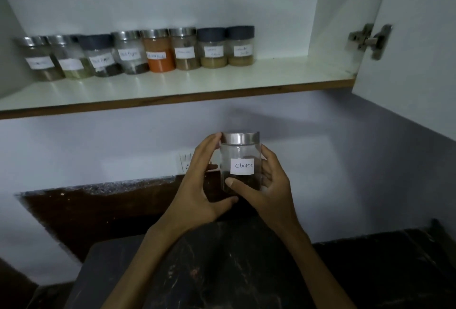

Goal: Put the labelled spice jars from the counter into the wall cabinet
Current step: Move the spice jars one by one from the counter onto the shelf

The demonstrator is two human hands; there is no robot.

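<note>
A clear glass jar (240, 153) with a silver lid and a white label reading "Cloves" is held upright below the cabinet shelf, dark cloves in its bottom. My left hand (197, 185) wraps its left side, fingertips on the lid rim. My right hand (266, 185) grips its right side, thumb across the lower front. Above, on the white cabinet shelf (222, 81), several labelled spice jars (158, 49) stand in a row from the left to the middle.
The open cabinet door (407, 62) with a metal hinge (370, 40) stands at the right. The shelf's right part beside the last jar is bare. A wall socket (185, 163) sits behind my left hand. The dark stone counter (222, 271) lies below.
</note>
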